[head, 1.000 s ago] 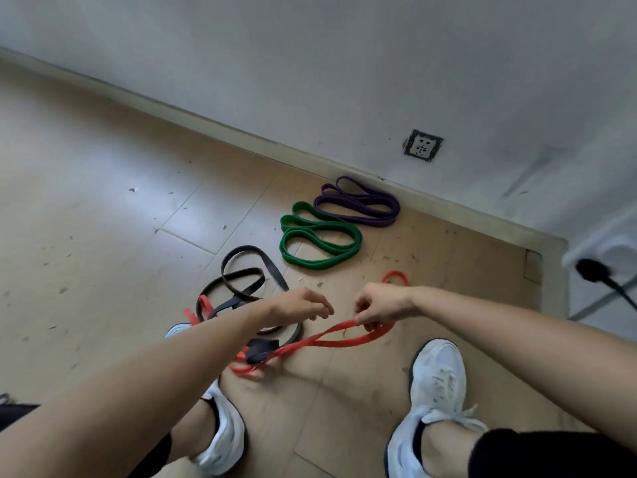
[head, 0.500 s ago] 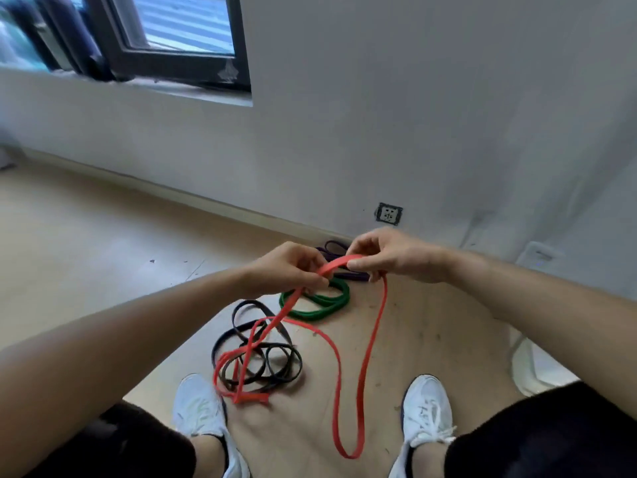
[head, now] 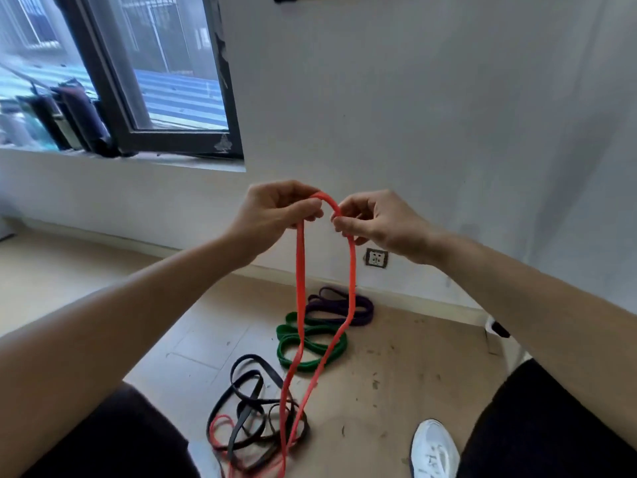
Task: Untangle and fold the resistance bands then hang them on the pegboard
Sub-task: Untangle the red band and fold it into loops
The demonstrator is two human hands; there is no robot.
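Since half a second earlier, the red band (head: 300, 277) had been lifted higher, its top bend raised in front of the wall and pinched between the curled fingers of the left hand (head: 275, 208) and the right hand (head: 375, 222). Its lower end was seemingly left caught in the black band (head: 250, 356) on the floor (head: 396, 391). To free it well, the two strands would best be kept apart and drawn up slowly, so that the black loops were not dragged along.

soft daylight enters through the black-framed glass window (head: 172, 63) at far left, leaving the plain white wall (head: 448, 98) evenly bright; shadows stay faint, wide-angle distortion bends the edges, and detail is slightly soft.
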